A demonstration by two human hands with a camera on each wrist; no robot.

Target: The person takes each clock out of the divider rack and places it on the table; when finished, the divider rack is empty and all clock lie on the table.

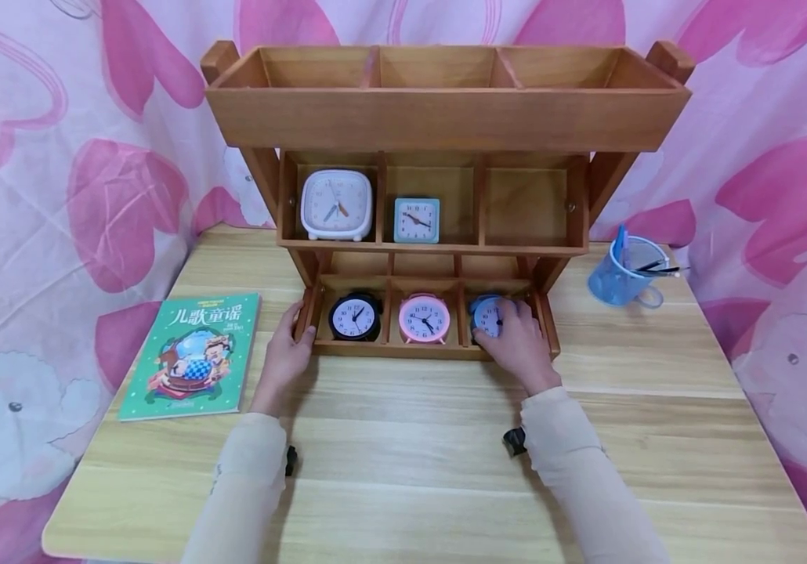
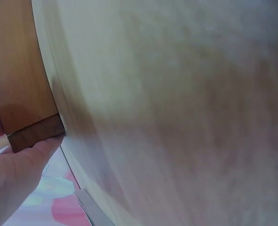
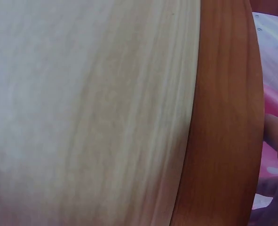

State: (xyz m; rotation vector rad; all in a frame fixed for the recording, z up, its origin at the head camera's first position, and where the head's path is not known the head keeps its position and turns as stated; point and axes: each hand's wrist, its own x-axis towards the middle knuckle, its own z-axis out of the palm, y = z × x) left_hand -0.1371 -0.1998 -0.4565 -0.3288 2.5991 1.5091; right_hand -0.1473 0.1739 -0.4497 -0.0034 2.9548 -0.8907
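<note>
A three-tier wooden shelf (image 1: pixel 446 119) stands on the table, each tier split into compartments. My left hand (image 1: pixel 286 356) grips the left end of its bottom tier; in the left wrist view, thumb and fingers are on either side of the wooden corner (image 2: pixel 37 133). At the bottom right compartment, my right hand (image 1: pixel 525 348) holds a blue alarm clock (image 1: pixel 486 313), partly covering its dial. Left of that are a pink alarm clock (image 1: pixel 425 319) and a black alarm clock (image 1: pixel 355 317). The middle tier holds a white clock (image 1: pixel 336 205) and a small teal square clock (image 1: pixel 417 220).
On the table's left lies a green children's book (image 1: pixel 192 356). A blue mesh pen cup (image 1: pixel 611 280) with pens stands to the right of the shelf. Pink heart-patterned curtains (image 1: pixel 16 196) hang behind and at both sides of the wood-grain table (image 1: pixel 403 462).
</note>
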